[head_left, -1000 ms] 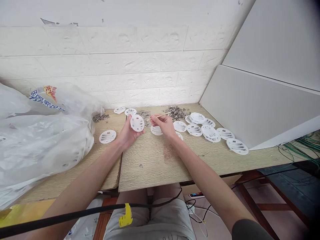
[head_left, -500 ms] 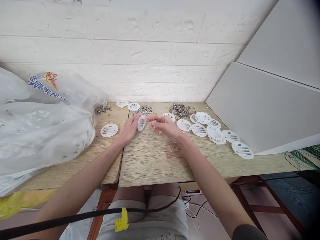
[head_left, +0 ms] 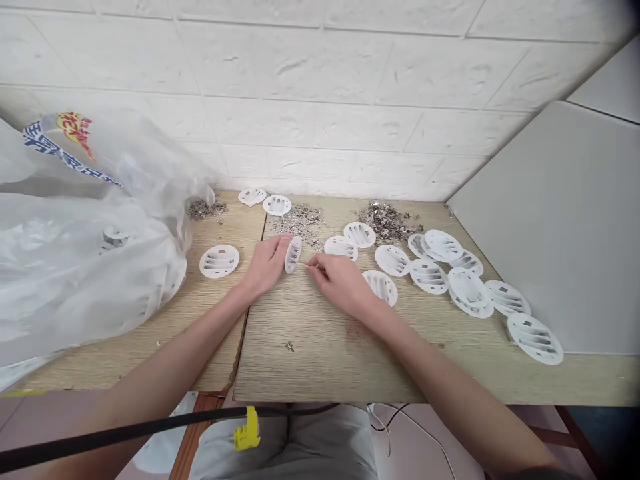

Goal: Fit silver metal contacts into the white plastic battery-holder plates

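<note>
My left hand (head_left: 267, 265) is closed on a round white plastic battery-slot disc (head_left: 293, 255), held tilted up on edge with its ribbed side towards the right. My right hand (head_left: 340, 277) pinches a thin, pale stick (head_left: 303, 265), its tip at or very close to the disc's lower right edge; contact cannot be made out. Just behind the right hand lie similar white discs (head_left: 341, 247), and another disc (head_left: 383, 288) is partly covered by that hand. A single small metal piece (head_left: 290, 347) lies on the wood in front.
Piles of small metal pieces (head_left: 385, 222) and finer bits (head_left: 303, 221) lie near the wall. Several white discs (head_left: 467, 288) overlap at the right, beside a grey panel (head_left: 545, 220). A large plastic bag (head_left: 90, 267) fills the left. A black cable (head_left: 150, 430) crosses the front.
My view has tilted down and come nearer the table. My right hand's fingers, spread apart before, now pinch the thin stick against or near the disc. The left hand keeps the disc.
</note>
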`<state>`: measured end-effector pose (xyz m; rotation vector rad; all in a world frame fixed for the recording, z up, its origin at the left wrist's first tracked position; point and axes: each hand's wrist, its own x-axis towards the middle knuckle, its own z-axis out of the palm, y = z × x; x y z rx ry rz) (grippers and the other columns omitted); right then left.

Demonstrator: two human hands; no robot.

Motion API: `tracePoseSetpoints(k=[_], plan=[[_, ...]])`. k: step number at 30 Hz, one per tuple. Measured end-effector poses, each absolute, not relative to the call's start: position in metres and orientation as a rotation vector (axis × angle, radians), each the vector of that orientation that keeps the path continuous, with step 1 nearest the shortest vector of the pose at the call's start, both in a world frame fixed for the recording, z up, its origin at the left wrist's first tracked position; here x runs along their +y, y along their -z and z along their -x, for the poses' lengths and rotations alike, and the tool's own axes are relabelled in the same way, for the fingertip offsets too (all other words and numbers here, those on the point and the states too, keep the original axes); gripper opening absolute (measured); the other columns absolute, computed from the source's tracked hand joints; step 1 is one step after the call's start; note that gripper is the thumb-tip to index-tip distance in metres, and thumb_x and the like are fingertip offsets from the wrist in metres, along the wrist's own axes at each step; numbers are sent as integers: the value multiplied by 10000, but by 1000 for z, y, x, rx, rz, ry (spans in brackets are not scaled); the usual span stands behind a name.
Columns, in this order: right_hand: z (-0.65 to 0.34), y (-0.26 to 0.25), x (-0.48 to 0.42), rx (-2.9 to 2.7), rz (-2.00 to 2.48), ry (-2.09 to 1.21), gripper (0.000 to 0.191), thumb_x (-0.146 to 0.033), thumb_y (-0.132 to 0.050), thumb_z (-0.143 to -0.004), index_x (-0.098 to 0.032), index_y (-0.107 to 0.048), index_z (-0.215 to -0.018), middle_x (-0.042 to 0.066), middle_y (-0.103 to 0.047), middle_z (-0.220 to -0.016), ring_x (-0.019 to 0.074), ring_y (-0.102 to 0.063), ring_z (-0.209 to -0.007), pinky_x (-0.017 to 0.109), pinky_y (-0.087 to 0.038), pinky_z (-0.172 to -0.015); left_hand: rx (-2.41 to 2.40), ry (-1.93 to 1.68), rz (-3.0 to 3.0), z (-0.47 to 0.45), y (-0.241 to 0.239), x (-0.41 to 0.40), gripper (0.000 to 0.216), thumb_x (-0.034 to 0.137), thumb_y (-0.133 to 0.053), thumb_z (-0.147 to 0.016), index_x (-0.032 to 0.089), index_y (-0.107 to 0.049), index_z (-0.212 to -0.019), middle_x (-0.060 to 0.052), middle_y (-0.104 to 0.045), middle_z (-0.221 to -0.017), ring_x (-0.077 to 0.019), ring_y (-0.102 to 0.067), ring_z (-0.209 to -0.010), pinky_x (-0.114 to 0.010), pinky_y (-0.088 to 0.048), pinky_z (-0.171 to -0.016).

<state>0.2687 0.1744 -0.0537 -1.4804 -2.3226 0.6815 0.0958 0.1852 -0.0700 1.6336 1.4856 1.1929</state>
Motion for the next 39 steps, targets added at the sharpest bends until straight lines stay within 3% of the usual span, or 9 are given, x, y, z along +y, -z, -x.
tracePoseSetpoints(k=[7, 12, 16, 21, 28, 39], plan=[[-266, 55, 174, -2361, 1545, -617, 278, -224, -410, -938, -212, -609, -1132, 30, -683, -765, 171, -585, -645, 263, -294, -581, 1474, -1199, -1589, -95, 69, 186, 438, 433, -422, -942, 186, -437, -581, 4, -455, -558, -134, -379, -554, -275, -281, -558], [-266, 59, 182, -2345, 1518, -672, 252, -351, -452, -965, -217, -631, -1081, 16, -687, -742, 169, -595, -665, 257, -301, -587, 1456, -1223, -1605, -95, 71, 187, 449, 412, -403, -957, 194, -405, -565, -1, -445, -547, -137, -364, -539, -283, -270, -557], [-265, 55, 190, -2401, 1526, -654, 229, -274, -446, -963, -197, -661, -980, 58, -713, -883, 184, -627, -764, 257, -330, -615, 1421, -1226, -1590, -94, 72, 189, 434, 414, -447, -944, 198, -423, -569, -5, -457, -557, -145, -365, -548, -292, -262, -561], [-264, 57, 186, -2311, 1493, -614, 191, -254, -481, -938, -202, -665, -941, 42, -714, -886, 179, -625, -778, 257, -345, -630, 1445, -1183, -1622, -93, 69, 189, 436, 429, -414, -957, 199, -447, -589, -13, -471, -573, -157, -388, -567, -305, -274, -584], [-266, 68, 176, -2248, 1397, -533, 179, -256, -503, -930, -191, -669, -932, 33, -710, -942, 148, -612, -758, 249, -344, -625, 1352, -1263, -1600, -93, 72, 190, 496, 579, -452, -904, 210, -425, -574, -20, -442, -553, -159, -360, -545, -320, -257, -566], [-261, 69, 172, -2232, 1530, -506, 188, -267, -508, -907, -197, -672, -846, 28, -714, -852, 155, -588, -686, 260, -270, -563, 1374, -1262, -1622, -93, 75, 191, 472, 538, -444, -921, 207, -477, -586, -30, -457, -563, -166, -369, -549, -323, -304, -570]])
